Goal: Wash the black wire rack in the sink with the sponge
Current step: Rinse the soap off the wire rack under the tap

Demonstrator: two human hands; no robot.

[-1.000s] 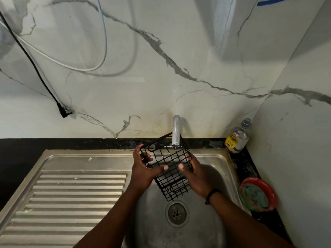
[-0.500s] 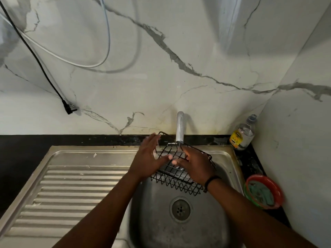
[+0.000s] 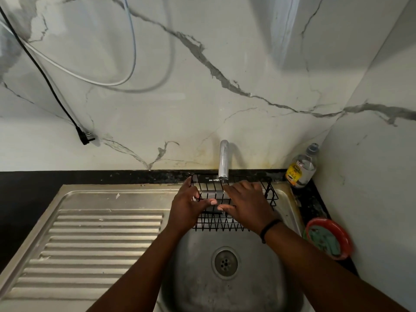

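Observation:
The black wire rack [image 3: 227, 221] is held level over the steel sink [image 3: 225, 284], directly under the tap [image 3: 224, 161]. My left hand [image 3: 186, 208] grips the rack's left end, fingers curled over its rim and thumb stretched along the front. My right hand [image 3: 247, 203] lies palm down across the middle of the rack, fingers stretched toward the tap and thumb beside the left thumb. A green pad that looks like the sponge [image 3: 324, 239] sits in a red bowl [image 3: 344, 235] on the counter at the right, away from both hands.
A ribbed steel drainboard [image 3: 94, 244] fills the left side. A clear bottle with a yellow label [image 3: 301, 167] stands in the back right corner. A black plug [image 3: 84, 136] and white cable [image 3: 67, 68] hang on the marble wall. The drain [image 3: 225, 262] lies below the rack.
The rack went from hanging on end to lying flat and level under the tap. Both hands rose with it toward the wall, and my right hand now lies across its top.

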